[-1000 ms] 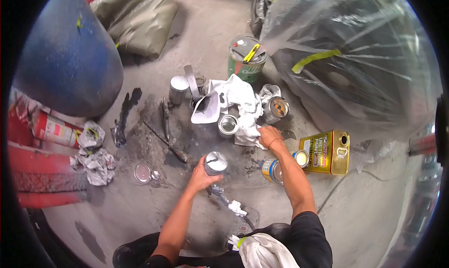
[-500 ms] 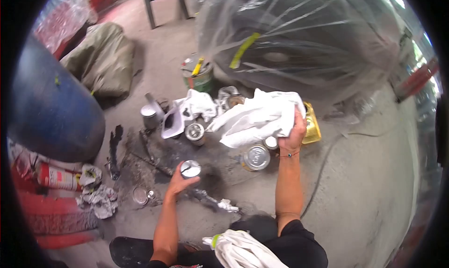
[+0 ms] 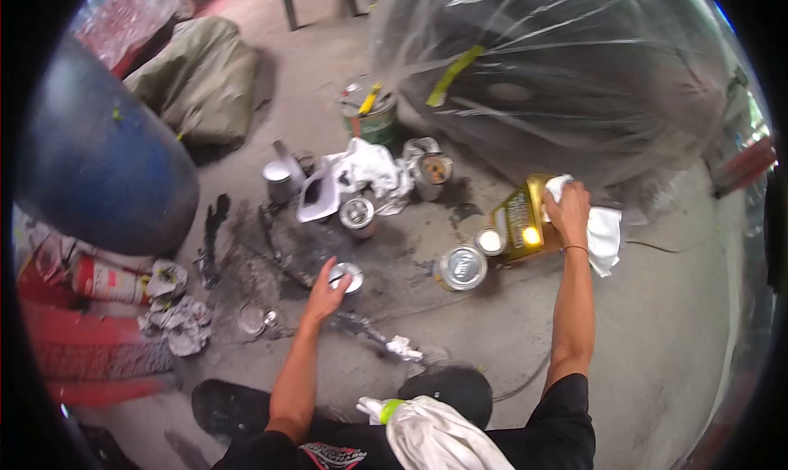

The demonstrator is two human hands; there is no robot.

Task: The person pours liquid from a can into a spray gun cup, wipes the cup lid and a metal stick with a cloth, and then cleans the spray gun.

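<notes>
My left hand (image 3: 325,293) is closed round a small silver-topped can (image 3: 351,279) low over the stained floor. My right hand (image 3: 570,215) grips a white cloth (image 3: 605,238), which hangs down to its right. That hand is at the right side of a rectangular gold tin (image 3: 515,220), and part of the cloth shows at the tin's top edge. Whether the fingers also press on the tin is hidden. Beside the tin stand a small white-topped container (image 3: 491,240) and a round can with a metal lid (image 3: 463,268).
Behind my left hand are an open can (image 3: 357,214), a white scoop-like container (image 3: 320,197), crumpled white rags (image 3: 365,165) and a used can (image 3: 432,171). A green can (image 3: 373,123) stands farther back. A blue barrel (image 3: 107,150) is at left, plastic sheeting (image 3: 558,84) at back right.
My right hand has moved right with the white cloth, from above the cans to the gold tin's side, uncovering the tin. My left hand keeps the small can, now seen slightly higher.
</notes>
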